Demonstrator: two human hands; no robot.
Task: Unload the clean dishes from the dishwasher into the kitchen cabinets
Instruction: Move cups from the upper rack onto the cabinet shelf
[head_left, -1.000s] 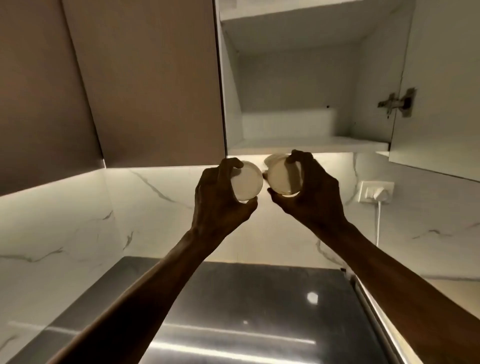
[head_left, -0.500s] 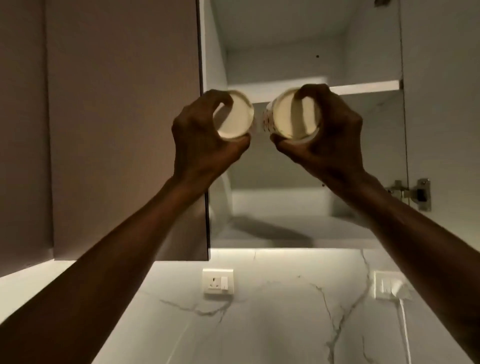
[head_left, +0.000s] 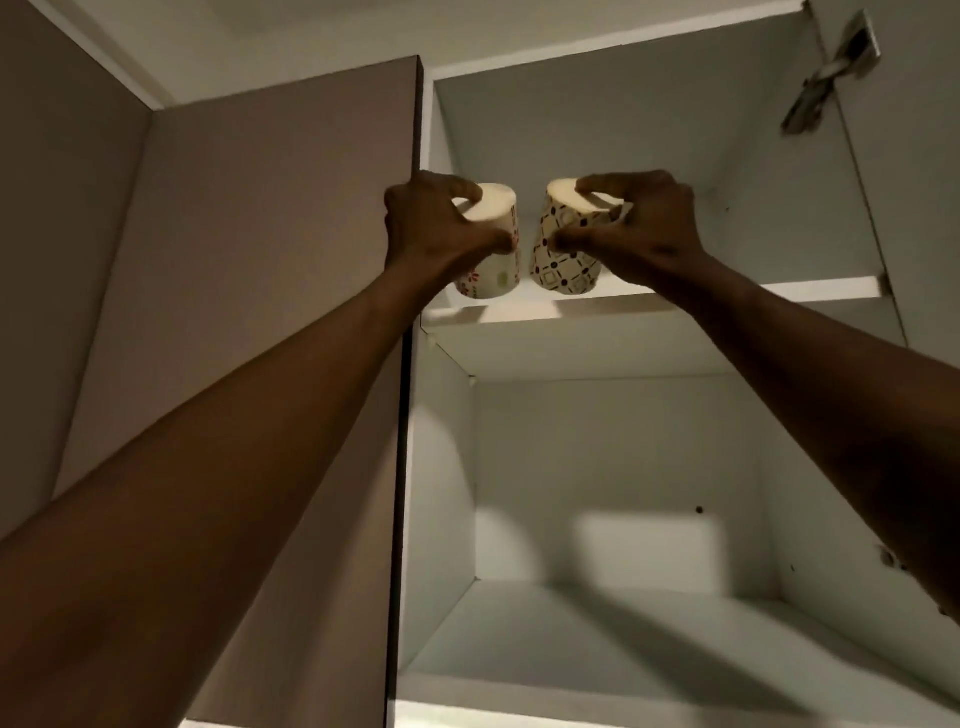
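right now my left hand and right hand each pinch an upturned cup at the upper shelf lip, where an early release might tip one off.

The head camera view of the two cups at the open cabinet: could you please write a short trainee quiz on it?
1. True or false: both cups stand mouth down.
2. Which shelf are they at? A lower, B upper.
3. Fill in: the right hand holds the cup with a ___ pattern.

Key:
1. True: the left hand holds the floral cup and the right hand the geometric cup, bases up.
2. B, the upper shelf.
3. Geometric.
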